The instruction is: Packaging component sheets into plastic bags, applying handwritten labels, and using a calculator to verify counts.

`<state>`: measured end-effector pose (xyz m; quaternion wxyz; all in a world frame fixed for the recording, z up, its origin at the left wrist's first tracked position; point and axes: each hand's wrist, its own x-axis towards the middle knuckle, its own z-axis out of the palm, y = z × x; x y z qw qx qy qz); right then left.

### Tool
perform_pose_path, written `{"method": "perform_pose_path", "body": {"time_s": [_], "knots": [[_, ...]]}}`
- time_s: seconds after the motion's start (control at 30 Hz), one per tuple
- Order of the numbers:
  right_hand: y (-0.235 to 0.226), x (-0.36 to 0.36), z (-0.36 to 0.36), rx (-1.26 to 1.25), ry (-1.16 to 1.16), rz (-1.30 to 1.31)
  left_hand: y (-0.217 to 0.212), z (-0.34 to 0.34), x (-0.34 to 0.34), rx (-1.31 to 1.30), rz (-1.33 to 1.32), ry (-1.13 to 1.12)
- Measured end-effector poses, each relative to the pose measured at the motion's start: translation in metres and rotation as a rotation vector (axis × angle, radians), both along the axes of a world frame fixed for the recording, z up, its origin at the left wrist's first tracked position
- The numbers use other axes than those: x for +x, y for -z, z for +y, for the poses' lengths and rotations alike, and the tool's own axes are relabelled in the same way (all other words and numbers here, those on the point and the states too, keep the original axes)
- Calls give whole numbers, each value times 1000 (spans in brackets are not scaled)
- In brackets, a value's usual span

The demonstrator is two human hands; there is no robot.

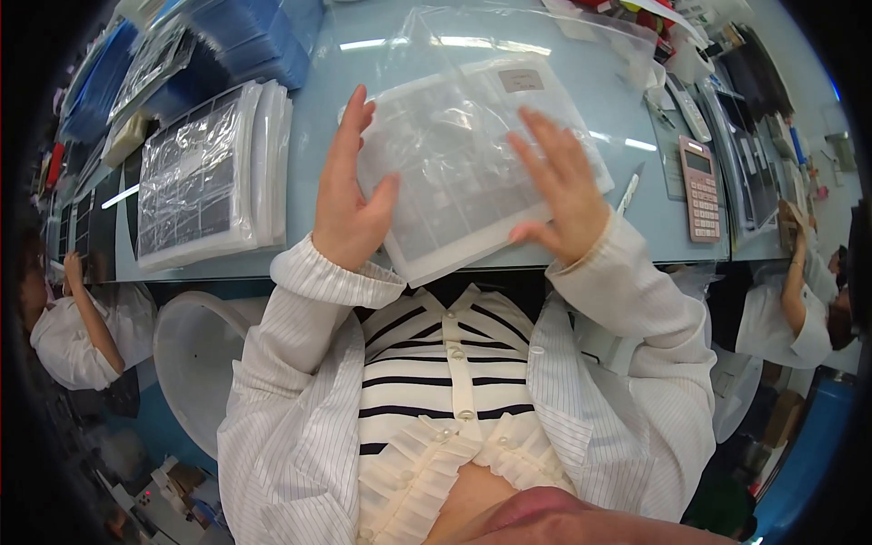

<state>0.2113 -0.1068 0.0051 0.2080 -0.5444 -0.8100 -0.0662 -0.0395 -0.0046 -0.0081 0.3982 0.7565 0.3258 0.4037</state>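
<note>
A flat stack of sheets in a clear plastic bag [454, 173] lies tilted on the table in front of me, with a small grey label near its far right corner. The bag's loose, crinkled film spreads beyond the stack's far edge. At its left edge is my left hand [350, 200], fingers stretched and thumb apart. Over the right part of the bag my right hand [563, 186] is spread, slightly blurred. Neither hand grips anything. Whether the fingers touch the film, I cannot tell.
Bagged dark panels [204, 173] are piled at left, with blue-wrapped stacks [245, 41] behind. On the right lie a white cutter knife [629, 189] and a pink calculator [699, 191]. A white bin [195, 354] stands below the table edge. Other people sit on both sides.
</note>
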Motion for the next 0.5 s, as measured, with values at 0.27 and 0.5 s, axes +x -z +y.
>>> {"method": "perform_pose_path", "body": {"time_s": [0.27,0.5], "knots": [[-23,100,49,193,465,467,-17,11,-6,148,-180,-61],[-2,118,97,-374,443,1168,-40,6,18,634,178,66]]}}
